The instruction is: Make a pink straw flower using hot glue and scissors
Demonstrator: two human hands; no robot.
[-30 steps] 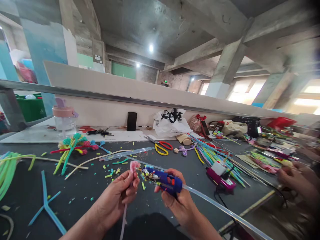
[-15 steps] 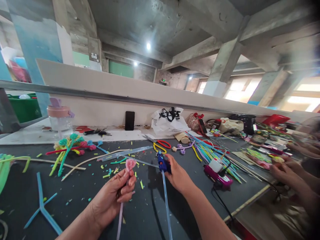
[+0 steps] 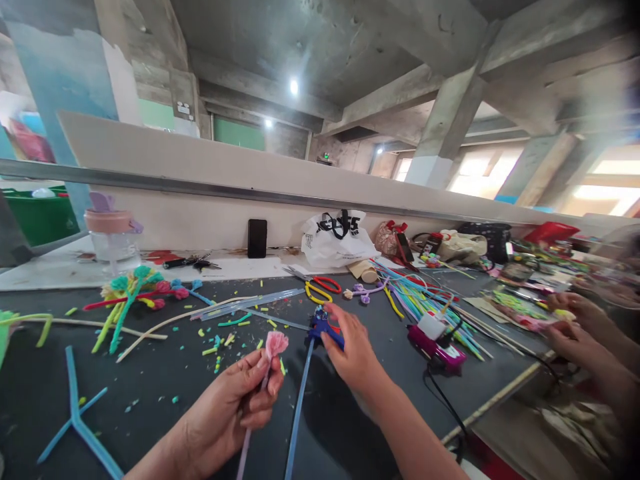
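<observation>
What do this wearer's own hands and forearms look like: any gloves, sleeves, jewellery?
The left hand and right hand are both ungloved, with no ring or watch visible. The left forearm and right forearm are bare as far as the picture shows, with no sleeve, cable or marking discernible.

- Left hand point(image 3: 245, 397) pinches pale lilac fuzzy stem point(image 3: 245, 450), ruffled pink fuzzy flower head point(image 3: 277, 345) on top, upright.
- Right hand point(image 3: 350, 347), fingers loosely spread, at blue plastic glue gun point(image 3: 319, 327); contact unclear.
- Long translucent glue stick point(image 3: 299, 407) runs from gun toward bottom edge.
- Metal scissors with red and yellow handles point(image 3: 310, 280) just beyond gun.
- Blue fuzzy forked stems point(image 3: 75, 419) on dark grey tabletop point(image 3: 150, 373), left.
- Co-worker's hands point(image 3: 575, 340) far right.
</observation>
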